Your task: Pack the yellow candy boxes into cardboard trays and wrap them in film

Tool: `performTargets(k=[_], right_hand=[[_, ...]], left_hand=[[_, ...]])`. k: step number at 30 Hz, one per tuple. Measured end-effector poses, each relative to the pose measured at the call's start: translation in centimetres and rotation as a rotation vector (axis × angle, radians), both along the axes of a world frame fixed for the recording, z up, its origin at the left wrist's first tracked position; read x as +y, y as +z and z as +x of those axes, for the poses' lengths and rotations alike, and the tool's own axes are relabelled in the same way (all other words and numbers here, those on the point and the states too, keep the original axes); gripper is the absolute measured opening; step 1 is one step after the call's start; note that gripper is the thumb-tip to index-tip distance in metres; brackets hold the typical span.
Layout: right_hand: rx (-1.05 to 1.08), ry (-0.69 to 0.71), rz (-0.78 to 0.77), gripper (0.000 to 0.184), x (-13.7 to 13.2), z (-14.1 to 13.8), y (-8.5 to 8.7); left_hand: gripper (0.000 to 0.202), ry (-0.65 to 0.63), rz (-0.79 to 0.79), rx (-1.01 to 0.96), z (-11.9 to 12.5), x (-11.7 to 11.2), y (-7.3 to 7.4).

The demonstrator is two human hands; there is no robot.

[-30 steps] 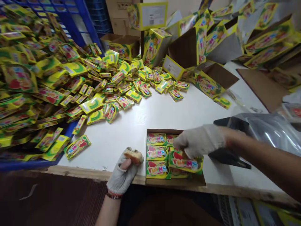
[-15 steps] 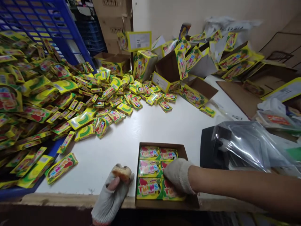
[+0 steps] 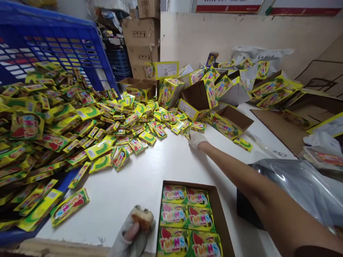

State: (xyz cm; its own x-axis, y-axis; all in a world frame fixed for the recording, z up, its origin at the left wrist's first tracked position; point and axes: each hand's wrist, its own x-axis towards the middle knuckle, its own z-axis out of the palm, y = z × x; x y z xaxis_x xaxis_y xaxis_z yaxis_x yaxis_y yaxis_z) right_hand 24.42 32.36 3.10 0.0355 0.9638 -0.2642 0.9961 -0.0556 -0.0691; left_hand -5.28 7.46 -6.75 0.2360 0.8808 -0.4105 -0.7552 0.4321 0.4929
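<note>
Six yellow packets (image 3: 173,216) are lying in the near carton tray (image 3: 221,210) — a loose packet heap (image 3: 53,142) is remaining left — the left hand (image 3: 128,235) is gripping a bitten bun (image 3: 143,217), the right hand (image 3: 196,139) reaching far, its grip unclear

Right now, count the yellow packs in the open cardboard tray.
6 yellow packs, in two columns of three inside the cardboard tray. Its near end runs out of view, so more may be hidden.

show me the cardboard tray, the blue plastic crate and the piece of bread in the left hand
cardboard tray (image 3: 220,214): head view, on its right wall
blue plastic crate (image 3: 53,19): head view, on its top rim
piece of bread (image 3: 143,217): head view, on its exposed top
</note>
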Motion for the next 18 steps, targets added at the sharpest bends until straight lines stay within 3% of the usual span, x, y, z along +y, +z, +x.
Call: performTargets(k=[2,5,8,10,13,16,18], right_hand=[[0.031,0.025,-0.033,0.041,-1.9,0.4,0.2],[0.133,0.150,-0.070,0.045,-6.9,1.0,3.0],[0.248,0.479,-0.192,0.047,-13.3,1.1,6.4],[0.217,0.570,-0.314,0.038,-17.3,0.4,7.0],[0.013,0.640,-0.322,0.032,-21.1,-1.0,4.6],[-0.054,0.689,-0.245,0.027,-22.6,-2.0,1.3],[-0.030,0.693,-0.248,0.027,-22.8,-2.4,0.3]], left_hand=[[0.027,0.020,0.008,0.001,0.3,-0.2,1.4],[0.021,-0.002,-0.007,-0.030,0.5,-0.4,3.0],[0.031,0.001,-0.072,-0.051,0.2,-0.3,2.9],[0.038,0.004,-0.113,-0.046,0.0,-0.4,2.3],[0.040,0.014,-0.160,-0.028,-0.2,-0.5,2.0],[0.045,0.050,-0.213,0.018,-0.4,-0.9,2.0],[0.044,0.057,-0.223,0.048,-0.8,-1.0,1.4]])
